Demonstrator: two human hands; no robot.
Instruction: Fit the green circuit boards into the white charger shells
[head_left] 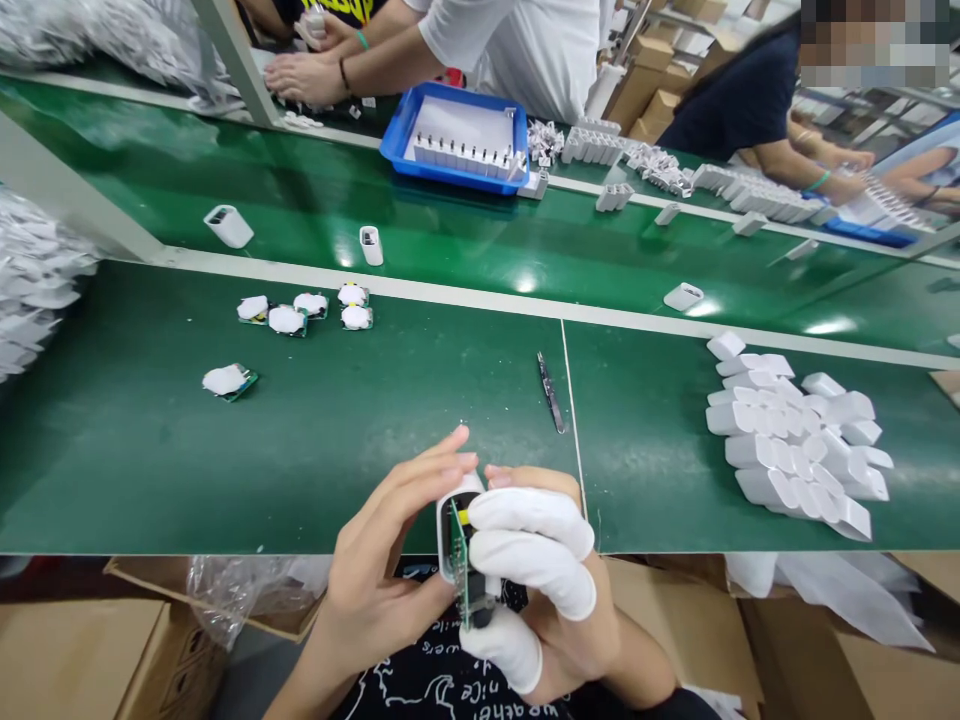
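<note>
In the head view, the left hand (375, 560) is partly curled, its fingers and thumb about a white housing (466, 484) whose open mouth faces the wearer. The right hand (566, 610) is closed in a pinch, fingers in white finger cots (529, 510) with the index bare, on a green circuit board (460, 570) that stands on edge at that mouth, partly within the rim. Both are held over the near edge of the green bench (420, 400). To handle this well, the board would best be kept square to the opening, gripped by its edges, and eased without force, with the left thumb clear of its lower end. Tweezers (551, 392) lie nearby, within likely reach.
</note>
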